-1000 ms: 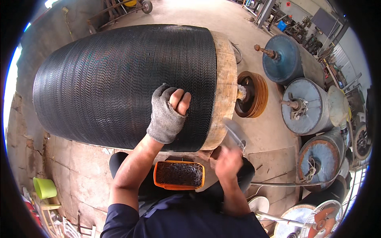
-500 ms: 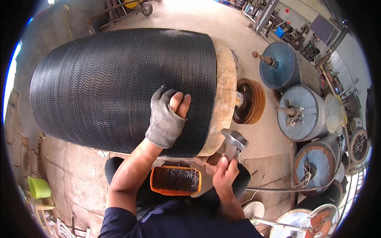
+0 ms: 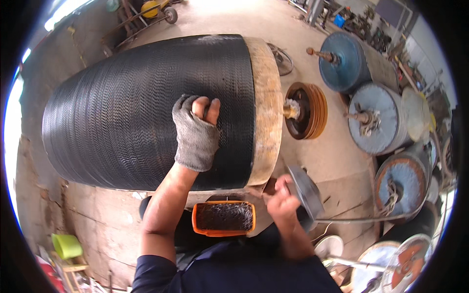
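My left hand (image 3: 195,132), in a grey glove with two bare fingertips, is curled on a large black drum (image 3: 107,127) with a ridged surface and pale wooden end band (image 3: 265,107); what its fingers hold is hidden. My right hand (image 3: 284,202) grips a hammer (image 3: 305,190), blurred by motion, just right of the band's lower end. Between my forearms, below the drum, an orange tub (image 3: 198,217) holds dark, glinting small pieces too small to name.
A rusty pulley wheel (image 3: 317,110) sits beside the drum's shaft (image 3: 292,111). Several metal rollers (image 3: 371,119) line the right, with a fan (image 3: 405,259) at lower right. A green bucket (image 3: 66,246) is at lower left, a yellow wheeled machine (image 3: 154,10) at upper back.
The hammer, seen upright half a second ago, has swung to the right and is blurred. My left hand stays curled on the drum. The whole view has shifted slightly.
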A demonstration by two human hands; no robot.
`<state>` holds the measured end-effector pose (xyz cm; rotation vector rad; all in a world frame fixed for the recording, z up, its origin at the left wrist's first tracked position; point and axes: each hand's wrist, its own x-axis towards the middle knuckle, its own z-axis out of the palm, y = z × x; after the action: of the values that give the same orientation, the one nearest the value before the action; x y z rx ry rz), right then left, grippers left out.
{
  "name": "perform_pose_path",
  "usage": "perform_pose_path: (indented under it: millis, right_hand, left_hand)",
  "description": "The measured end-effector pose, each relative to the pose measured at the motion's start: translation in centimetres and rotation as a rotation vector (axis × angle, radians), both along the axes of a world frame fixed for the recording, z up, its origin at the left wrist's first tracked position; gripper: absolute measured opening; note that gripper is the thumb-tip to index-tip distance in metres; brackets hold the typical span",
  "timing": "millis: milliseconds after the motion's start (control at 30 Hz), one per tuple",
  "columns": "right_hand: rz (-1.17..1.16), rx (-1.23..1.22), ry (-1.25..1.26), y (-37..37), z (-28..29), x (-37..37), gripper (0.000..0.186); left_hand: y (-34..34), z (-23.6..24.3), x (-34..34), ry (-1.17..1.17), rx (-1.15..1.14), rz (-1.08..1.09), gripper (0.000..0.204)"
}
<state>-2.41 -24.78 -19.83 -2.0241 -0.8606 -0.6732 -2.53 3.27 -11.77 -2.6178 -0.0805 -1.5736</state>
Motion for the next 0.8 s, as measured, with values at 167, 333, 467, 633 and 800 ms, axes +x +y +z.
perform_pose_path:
  millis: [167,333,467,633,800]
  right_hand:
    - [-0.181,-0.169,0.427,0.6,-1.5,-0.8,0.023]
    - [-0.104,-0.142,0.237,-1.0,-2.5,-2.4,0.038]
    - [-0.064,-0.126,0.232,-1.6,-2.6,-2.2,0.031]
    - [-0.069,-0.073,0.252,-1.5,-1.7,-2.1,0.023]
    - [-0.049,-0.059,0.304,-1.2,0.1,-2.1,0.024]
  left_hand:
    - [-2.3,0.1,-1.2,-0.024,-0.08,-0.061,0.05]
    - [-8.6,-4.4,-3.5,0.129,-0.277,-0.434,0.059]
    - [-9.4,-5.3,-2.9,0.128,-0.38,-0.435,0.062]
    - [-9.6,-4.2,-2.4,0.159,-0.486,-0.402,0.067]
    - [-10.5,-2.9,-1.9,0.149,-0.453,-0.274,0.071]
